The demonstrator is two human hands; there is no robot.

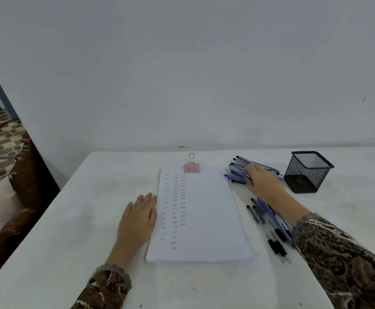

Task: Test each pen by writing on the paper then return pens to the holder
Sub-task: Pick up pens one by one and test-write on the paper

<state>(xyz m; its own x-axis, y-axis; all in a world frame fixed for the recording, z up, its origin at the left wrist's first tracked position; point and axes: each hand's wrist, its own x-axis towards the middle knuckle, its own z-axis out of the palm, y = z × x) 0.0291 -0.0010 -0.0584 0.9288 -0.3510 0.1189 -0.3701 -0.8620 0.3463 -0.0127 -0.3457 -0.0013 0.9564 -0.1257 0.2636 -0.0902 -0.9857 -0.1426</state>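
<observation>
Left hand (137, 219) flat, fingers straight, at nine o'clock of the paper (206, 219) — right hand (263, 185) on the pen pile (237, 173) at one o'clock, grip unclear.

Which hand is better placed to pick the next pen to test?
Right. The right hand touches the far pen pile; the left hand lies flat at the left edge of the paper.

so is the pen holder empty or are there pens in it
Looks empty: nothing rises above the rim of the holder or shows through its mesh; the pens lie on the table.
</observation>
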